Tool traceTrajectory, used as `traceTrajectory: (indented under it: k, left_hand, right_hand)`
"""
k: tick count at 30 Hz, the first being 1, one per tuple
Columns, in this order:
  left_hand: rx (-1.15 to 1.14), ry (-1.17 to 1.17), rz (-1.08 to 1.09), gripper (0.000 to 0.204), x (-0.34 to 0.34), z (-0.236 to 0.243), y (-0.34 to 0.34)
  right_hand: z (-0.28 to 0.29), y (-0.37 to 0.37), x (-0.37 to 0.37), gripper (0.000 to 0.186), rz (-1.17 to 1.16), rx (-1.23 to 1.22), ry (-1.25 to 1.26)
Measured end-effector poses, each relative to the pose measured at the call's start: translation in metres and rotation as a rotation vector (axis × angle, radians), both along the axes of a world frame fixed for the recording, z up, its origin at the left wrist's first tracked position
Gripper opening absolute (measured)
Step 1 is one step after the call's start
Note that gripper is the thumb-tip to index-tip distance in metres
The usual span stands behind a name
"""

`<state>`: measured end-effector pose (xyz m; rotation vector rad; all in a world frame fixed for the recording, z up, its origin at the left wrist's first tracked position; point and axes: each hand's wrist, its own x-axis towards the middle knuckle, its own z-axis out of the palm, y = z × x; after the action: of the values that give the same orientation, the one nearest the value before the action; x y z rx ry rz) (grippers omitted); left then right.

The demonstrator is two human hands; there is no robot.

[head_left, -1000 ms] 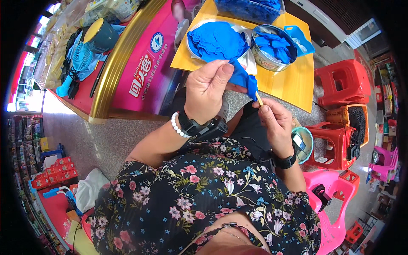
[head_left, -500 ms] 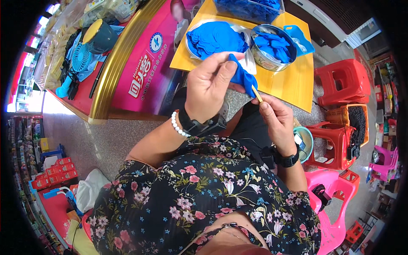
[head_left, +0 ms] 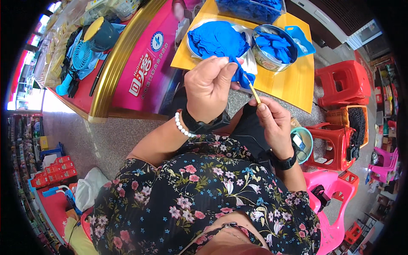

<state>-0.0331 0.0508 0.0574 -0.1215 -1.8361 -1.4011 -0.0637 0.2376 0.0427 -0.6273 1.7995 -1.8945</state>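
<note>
My left hand (head_left: 208, 87) is closed on a small piece of blue cloth (head_left: 243, 77), pinched between thumb and fingers above the table's near edge. In my right hand (head_left: 275, 126) is a thin yellowish stick (head_left: 256, 95), gripped near its lower end. Its narrow upper tip lies against the blue cloth; whether it goes into a fold I cannot tell. Just beyond my left hand, a heap of flat blue cloth pieces (head_left: 219, 38) lies on a white plate (head_left: 190, 47). More blue pieces (head_left: 274, 46) fill a round tin (head_left: 272, 65) to the right.
The yellow table (head_left: 293, 89) also bears a clear box (head_left: 248, 18) of blue pieces and a light-blue basket (head_left: 305, 49). A pink counter with gold trim (head_left: 111, 70) stands left. Red stools (head_left: 346, 83), a pink chair (head_left: 340, 199) and a teal-rimmed bin (head_left: 309, 140) are right.
The blue cloth has turned and bunched up closer to my left fingers. My right hand has shifted slightly left, and more of the stick's upper end shows against the cloth.
</note>
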Motion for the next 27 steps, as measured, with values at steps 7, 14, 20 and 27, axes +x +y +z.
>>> traceTrajectory:
  k: [7, 14, 20, 27]
  left_hand:
    - [0.326, -0.092, -0.156, 0.013, 0.001, 0.01, -0.001]
    - [0.281, -0.226, -0.204, 0.018, 0.0, 0.007, -0.005]
    - [0.25, -0.218, -0.117, 0.015, 0.007, 0.02, -0.023]
    - [-0.613, 0.118, 0.132, 0.017, 0.009, 0.023, -0.024]
  right_hand:
    - [0.004, 0.001, -0.009, 0.021, 0.062, 0.033, 0.006]
    - [0.002, 0.001, -0.012, 0.021, 0.019, 0.03, -0.016]
    - [0.011, 0.01, -0.023, 0.02, 0.134, 0.064, -0.051]
    - [0.017, 0.007, -0.019, 0.021, 0.107, 0.261, 0.128]
